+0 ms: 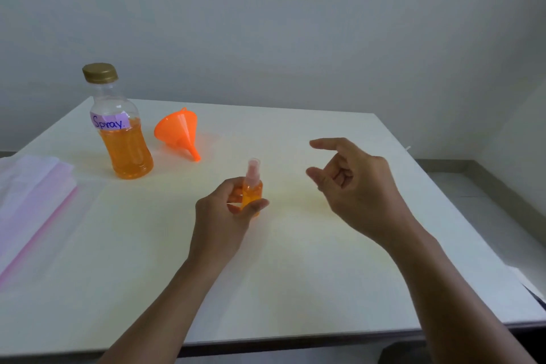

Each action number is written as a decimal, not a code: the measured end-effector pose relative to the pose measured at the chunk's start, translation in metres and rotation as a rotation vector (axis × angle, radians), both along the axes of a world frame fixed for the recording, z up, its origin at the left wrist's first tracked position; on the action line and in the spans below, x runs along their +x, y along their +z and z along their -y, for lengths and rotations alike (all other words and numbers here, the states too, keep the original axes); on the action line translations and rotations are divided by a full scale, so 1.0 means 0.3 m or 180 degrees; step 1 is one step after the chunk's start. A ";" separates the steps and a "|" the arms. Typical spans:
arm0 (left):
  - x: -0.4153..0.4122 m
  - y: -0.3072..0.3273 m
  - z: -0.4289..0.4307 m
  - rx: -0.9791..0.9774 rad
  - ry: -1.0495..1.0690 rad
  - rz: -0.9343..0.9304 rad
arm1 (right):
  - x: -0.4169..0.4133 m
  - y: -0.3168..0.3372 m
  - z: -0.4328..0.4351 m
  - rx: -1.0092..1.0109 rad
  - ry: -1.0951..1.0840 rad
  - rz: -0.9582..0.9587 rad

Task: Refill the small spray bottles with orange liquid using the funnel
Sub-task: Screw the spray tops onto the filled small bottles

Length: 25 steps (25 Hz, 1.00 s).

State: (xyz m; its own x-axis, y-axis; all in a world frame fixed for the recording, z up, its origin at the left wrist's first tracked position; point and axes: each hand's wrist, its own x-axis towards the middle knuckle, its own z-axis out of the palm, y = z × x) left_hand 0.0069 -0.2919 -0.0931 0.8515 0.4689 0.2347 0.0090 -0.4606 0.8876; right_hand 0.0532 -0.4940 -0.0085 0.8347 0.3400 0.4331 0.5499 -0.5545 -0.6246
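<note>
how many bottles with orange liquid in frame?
2. The large capped bottle stands far left on the table, beside the funnel; the small spray bottle is held upright in the left hand, mid-table. None visibly hidden.

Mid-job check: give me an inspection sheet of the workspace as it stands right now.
Surface: white table.
Job's things: small spray bottle upright, sprayer on, orange inside; large bottle labelled Spray, gold cap on, part full; funnel on its side right of it.
Clutter: pink-and-white plastic sheets at the left edge.
Grippers: left hand grips the small spray bottle; right hand loosely curled, holds nothing.
Cables: nothing seen.
Surroundings: plain wall behind; grey ledge at right.
</note>
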 end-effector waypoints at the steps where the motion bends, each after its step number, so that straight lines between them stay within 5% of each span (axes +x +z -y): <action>1: 0.004 -0.002 -0.004 -0.0005 -0.0026 -0.0028 | -0.012 0.002 0.033 0.0102 -0.0050 0.0145; 9: -0.108 0.012 0.090 0.0783 0.0475 0.0827 | 0.043 0.015 0.365 0.2006 -0.0496 -0.0208; 13: -0.120 0.035 0.218 0.0904 -0.0147 0.1108 | 0.127 -0.127 0.438 0.1192 -0.1360 -0.0691; 18: 0.018 -0.002 0.403 0.0689 -0.0821 0.0536 | 0.208 -0.238 0.397 0.0330 -0.1240 -0.1333; 25: 0.214 -0.015 0.544 -0.0094 -0.1294 -0.0234 | 0.275 -0.234 0.392 0.0987 -0.1132 -0.1289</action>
State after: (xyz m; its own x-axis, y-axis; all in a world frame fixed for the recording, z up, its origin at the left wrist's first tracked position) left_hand 0.0709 -0.4550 -0.0974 0.9827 0.0964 0.1580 -0.1048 -0.4140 0.9042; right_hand 0.1357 -0.6116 -0.0787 0.9925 -0.0801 0.0925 0.0506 -0.4196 -0.9063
